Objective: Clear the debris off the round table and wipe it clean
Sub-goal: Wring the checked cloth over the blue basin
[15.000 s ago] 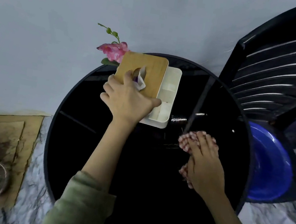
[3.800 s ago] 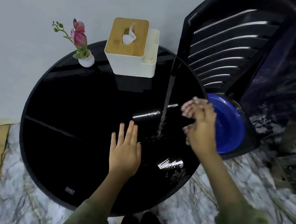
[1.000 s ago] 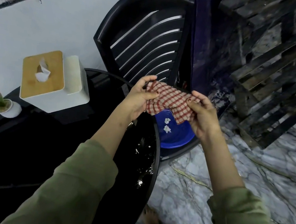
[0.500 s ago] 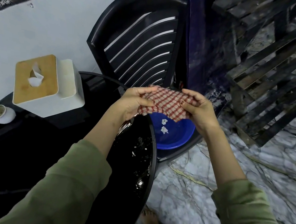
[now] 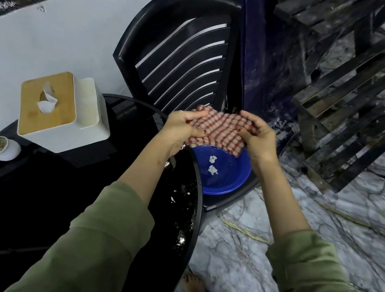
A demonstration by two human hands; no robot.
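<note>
Cloth (image 5: 218, 132), red-check, stretched btwn both hands above the blue bowl (image 5: 229, 176) on the black chair (image 5: 180, 51); left hand (image 5: 181, 129) and right hand (image 5: 256, 136) each pinched shut on an end. Two white scraps (image 5: 212, 165) lie in bowl. Specks remain near the round table (image 5: 196, 221) rim, so wiping likely unfinished. Risk: shaking too wide flings crumbs past bowl onto floor. Table edge just beside bowl; tissue box (image 5: 61, 111) and flower pot (image 5: 8, 149) well apart, open room w/ no obstacles.
</note>
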